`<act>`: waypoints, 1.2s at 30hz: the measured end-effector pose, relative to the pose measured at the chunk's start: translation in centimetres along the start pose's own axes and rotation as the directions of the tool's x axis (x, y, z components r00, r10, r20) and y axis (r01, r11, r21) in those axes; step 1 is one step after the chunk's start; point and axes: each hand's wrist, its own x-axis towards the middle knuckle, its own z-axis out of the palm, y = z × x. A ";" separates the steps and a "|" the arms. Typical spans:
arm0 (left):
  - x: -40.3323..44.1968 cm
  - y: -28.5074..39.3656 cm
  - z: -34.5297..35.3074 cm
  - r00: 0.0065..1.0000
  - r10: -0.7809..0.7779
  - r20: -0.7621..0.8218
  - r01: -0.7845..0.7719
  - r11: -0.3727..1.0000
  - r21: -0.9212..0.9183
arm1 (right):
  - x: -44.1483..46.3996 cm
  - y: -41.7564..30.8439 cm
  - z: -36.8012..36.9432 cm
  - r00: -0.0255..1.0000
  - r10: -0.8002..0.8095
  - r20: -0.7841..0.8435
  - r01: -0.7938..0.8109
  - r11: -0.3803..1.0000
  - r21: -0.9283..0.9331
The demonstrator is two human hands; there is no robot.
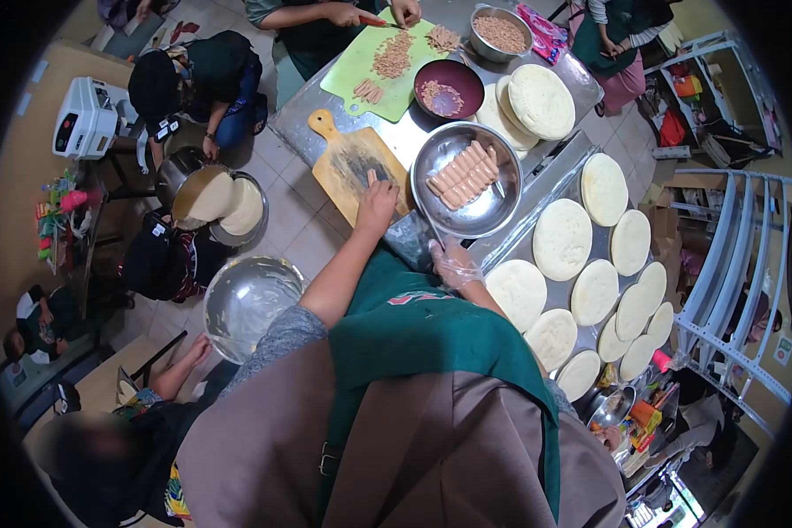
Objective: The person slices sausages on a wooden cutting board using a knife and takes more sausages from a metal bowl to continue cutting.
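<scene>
My left hand (377, 208) is over a wooden cutting board (348, 180), its fingers bent and close together on small pieces of sausage (372, 177). My right hand (454, 265), in a clear plastic glove, is closed just below the rim of a steel bowl (424, 204); what it grips, if anything, is hidden. Rows of whole sausages (466, 176) lie inside that bowl. A dark grey flat shape (411, 239) shows between my hands, and I cannot tell whether it is a blade or the table's corner.
Across the table, another person's hands work with a red-handled knife (377, 21) on a green board (343, 81) with chopped sausage. A maroon bowl (449, 74) and stacked round flatbreads (542, 102) stand nearby; more flatbreads (562, 239) lie to the right. People at left pour batter (209, 195).
</scene>
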 end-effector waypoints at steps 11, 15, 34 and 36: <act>-1.4 0.1 1.9 0.758 -0.628 0.177 0.623 0.618 -0.479 | 3.0 -3.3 3.4 0.998 0.011 0.061 0.004 0.970 -0.244; -2.1 0.7 2.3 0.690 -0.710 0.140 0.689 0.585 -0.428 | 3.8 -4.0 5.4 0.992 0.069 0.103 -0.031 0.941 -0.336; -1.0 0.1 4.9 0.553 -0.812 0.185 0.775 0.420 -0.473 | 5.1 -3.2 6.3 0.997 -0.068 0.041 0.079 0.908 -0.412; -1.1 0.0 5.2 0.560 -0.806 0.191 0.772 0.424 -0.474 | 5.1 -3.7 6.5 0.999 -0.035 0.025 0.042 0.925 -0.378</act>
